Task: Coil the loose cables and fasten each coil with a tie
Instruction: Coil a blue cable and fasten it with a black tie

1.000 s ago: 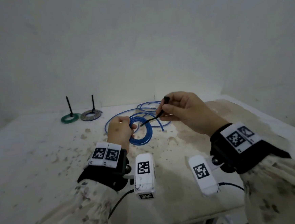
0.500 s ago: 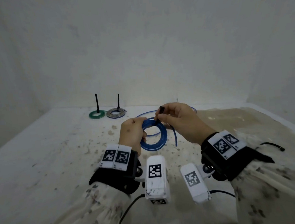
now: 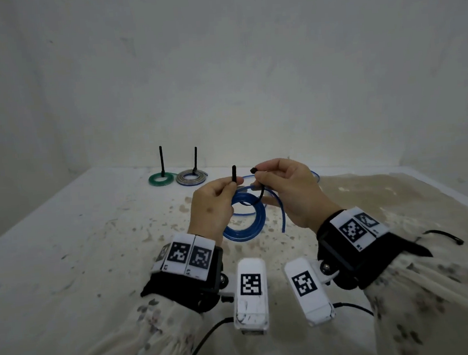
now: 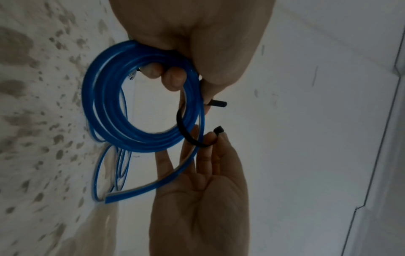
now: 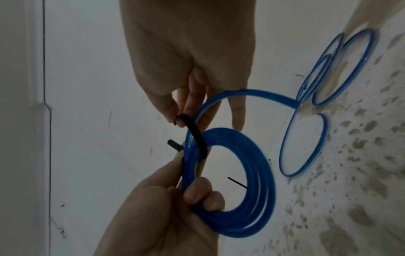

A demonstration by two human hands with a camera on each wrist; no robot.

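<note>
the coiled blue plastic cable (image 3: 246,218) hangs above the stained white table (image 3: 92,244), gripped in your left hand (image 3: 211,207), whose curled fingers (image 4: 173,78) pass through the coil. a thin black tie (image 4: 186,131) loops around the coil's strands; your left thumb and finger pinch one end, your right hand (image 3: 290,192) pinches the other, its remaining fingers straight. the cable's loose end curves down beside your right palm. more blue loops (image 5: 306,142) lie on the table. a tied green coil (image 3: 160,179) and a tied grey coil (image 3: 190,178) rest at the far edge.
</note>
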